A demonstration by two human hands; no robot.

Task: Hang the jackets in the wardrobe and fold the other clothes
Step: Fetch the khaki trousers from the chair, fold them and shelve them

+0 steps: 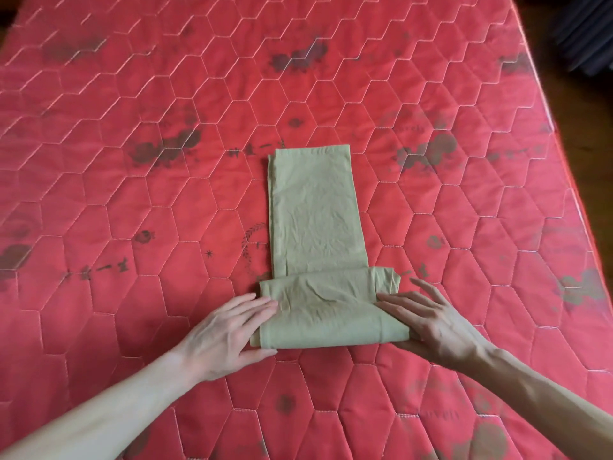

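A pale olive-green garment [315, 210] lies on the red quilted mattress [132, 194], folded into a long narrow strip running away from me. Its near end is folded over into a wide band [328, 313]. My left hand [229, 330] holds the left end of that band, fingers on top and thumb under its near edge. The right end of the band is held by my right hand [431, 323], fingers spread over the cloth and thumb beneath it.
The mattress has hexagon stitching and dark printed patterns. Its right edge [564, 154] drops to a dark wooden floor [583, 104]. A dark pleated object [583, 31] stands at the top right, off the bed.
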